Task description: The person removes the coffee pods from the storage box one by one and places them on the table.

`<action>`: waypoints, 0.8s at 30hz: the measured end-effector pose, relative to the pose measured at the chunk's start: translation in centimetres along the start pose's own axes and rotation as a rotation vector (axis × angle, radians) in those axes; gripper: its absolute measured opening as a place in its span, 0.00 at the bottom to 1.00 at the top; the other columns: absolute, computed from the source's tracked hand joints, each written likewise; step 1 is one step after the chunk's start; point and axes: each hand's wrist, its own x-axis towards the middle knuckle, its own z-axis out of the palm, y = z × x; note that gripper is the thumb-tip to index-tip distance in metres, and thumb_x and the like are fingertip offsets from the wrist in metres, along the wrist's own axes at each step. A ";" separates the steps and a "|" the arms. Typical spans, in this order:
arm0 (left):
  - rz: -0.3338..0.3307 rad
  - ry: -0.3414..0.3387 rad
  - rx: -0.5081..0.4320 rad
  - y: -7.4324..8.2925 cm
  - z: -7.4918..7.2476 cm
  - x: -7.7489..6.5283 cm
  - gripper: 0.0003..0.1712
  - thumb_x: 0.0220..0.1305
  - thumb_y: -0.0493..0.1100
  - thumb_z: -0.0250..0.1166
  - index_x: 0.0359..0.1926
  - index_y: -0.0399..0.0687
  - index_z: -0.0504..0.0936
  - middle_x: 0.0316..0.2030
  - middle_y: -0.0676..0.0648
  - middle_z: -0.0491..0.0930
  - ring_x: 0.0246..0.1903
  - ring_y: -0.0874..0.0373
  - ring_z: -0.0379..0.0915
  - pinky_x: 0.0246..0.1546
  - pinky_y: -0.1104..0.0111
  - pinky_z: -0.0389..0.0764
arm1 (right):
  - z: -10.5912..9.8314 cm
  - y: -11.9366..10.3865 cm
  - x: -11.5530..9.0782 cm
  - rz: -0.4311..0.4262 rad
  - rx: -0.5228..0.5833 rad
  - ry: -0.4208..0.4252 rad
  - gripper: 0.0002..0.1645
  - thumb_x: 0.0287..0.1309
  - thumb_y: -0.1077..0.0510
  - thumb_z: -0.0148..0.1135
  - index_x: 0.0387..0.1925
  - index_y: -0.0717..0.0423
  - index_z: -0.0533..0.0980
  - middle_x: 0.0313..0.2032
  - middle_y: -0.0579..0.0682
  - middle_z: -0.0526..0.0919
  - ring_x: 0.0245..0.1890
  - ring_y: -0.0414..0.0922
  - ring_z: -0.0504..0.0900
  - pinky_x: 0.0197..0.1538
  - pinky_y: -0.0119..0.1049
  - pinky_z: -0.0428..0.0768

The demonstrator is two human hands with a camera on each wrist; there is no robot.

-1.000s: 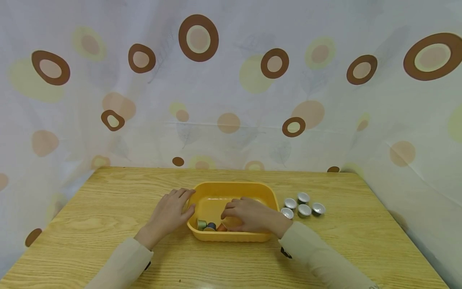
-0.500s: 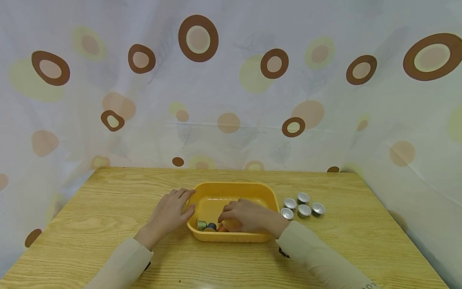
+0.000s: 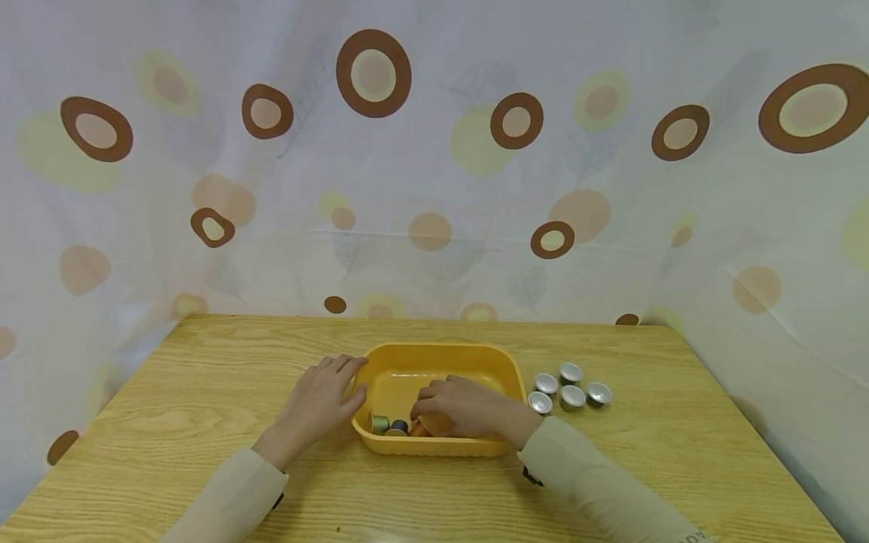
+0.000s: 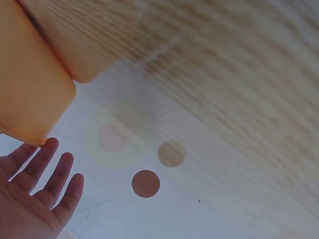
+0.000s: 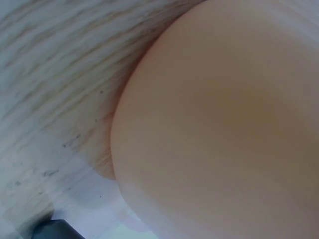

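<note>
A yellow plastic tub (image 3: 434, 446) stands on the wooden table. My left hand (image 3: 324, 400) rests at its left rim with fingers spread; in the left wrist view, the fingers (image 4: 44, 158) look nearly straight, one touching the rim. Inside the tub, my right hand (image 3: 462, 407) reaches down at the near side, its curled fingers around an orange coffee capsule (image 3: 419, 429), partly hidden by the hand. Left of it lie a green capsule (image 3: 379, 424) and a dark blue capsule (image 3: 398, 427). The right wrist view shows mostly the tub's outer wall (image 5: 209, 129).
Right of the tub, several capsules with silver lids (image 3: 572, 396) stand in a loose group on the table (image 3: 652, 452). A patterned cloth (image 3: 434, 166) hangs behind the table and along its sides.
My right hand has moved slightly left and down, its fingers closing in around the orange capsule, which has shifted a little. The left hand has stayed at the rim.
</note>
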 end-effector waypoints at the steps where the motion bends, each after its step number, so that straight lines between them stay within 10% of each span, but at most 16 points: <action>1: 0.000 0.001 0.000 0.0 0.0 0.0 0.22 0.59 0.50 0.57 0.53 0.49 0.76 0.46 0.49 0.79 0.45 0.51 0.74 0.41 0.58 0.77 | 0.1 0.0 0.0 0.001 -0.002 -0.001 0.20 0.51 0.53 0.65 0.48 0.38 0.76 0.46 0.36 0.78 0.46 0.36 0.74 0.47 0.32 0.73; 24: 0.005 0.017 -0.012 0.1 -0.1 -0.1 0.21 0.59 0.48 0.58 0.53 0.48 0.76 0.46 0.49 0.79 0.45 0.52 0.74 0.41 0.58 0.77 | -0.5 0.1 -0.2 -0.008 -0.102 0.039 0.19 0.50 0.46 0.65 0.45 0.43 0.76 0.45 0.39 0.79 0.46 0.38 0.75 0.47 0.34 0.75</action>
